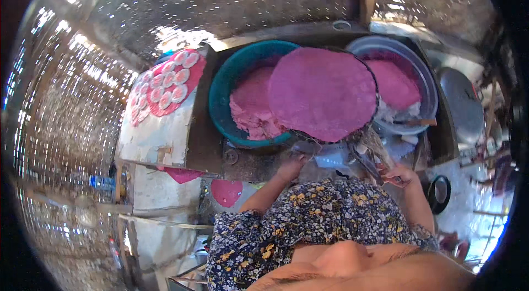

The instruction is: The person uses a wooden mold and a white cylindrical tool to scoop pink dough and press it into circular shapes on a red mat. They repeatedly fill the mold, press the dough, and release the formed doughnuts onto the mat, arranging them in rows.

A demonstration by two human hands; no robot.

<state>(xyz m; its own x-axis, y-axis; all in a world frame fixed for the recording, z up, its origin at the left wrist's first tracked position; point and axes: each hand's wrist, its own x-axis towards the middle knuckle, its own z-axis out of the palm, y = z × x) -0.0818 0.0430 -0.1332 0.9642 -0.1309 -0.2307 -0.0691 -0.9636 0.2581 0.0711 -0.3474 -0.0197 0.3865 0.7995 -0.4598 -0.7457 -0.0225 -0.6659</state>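
A large round pink sheet (324,94) with a dark, rough rim lies at the centre, overlapping a teal tub (216,105) on its left. Pink dough-like stuff (254,105) fills part of that tub. My left hand (292,169) is closed at a greyish piece (306,149) just below the sheet; its exact kind is unclear. To the right, my right hand (399,174) has curled fingers at the end of a dark, narrow thing (366,162) that I cannot make out. Beside it, a frayed fibrous bundle (377,147) hangs from the sheet's lower right edge.
A grey-blue tub (433,90) at the right holds pink stuff and whitish lumps, with a wooden stick (414,122) across its rim. Pink and white round pieces (168,83) cover a white surface (151,142) at left. A dark metal lid-like thing (462,105) stands far right.
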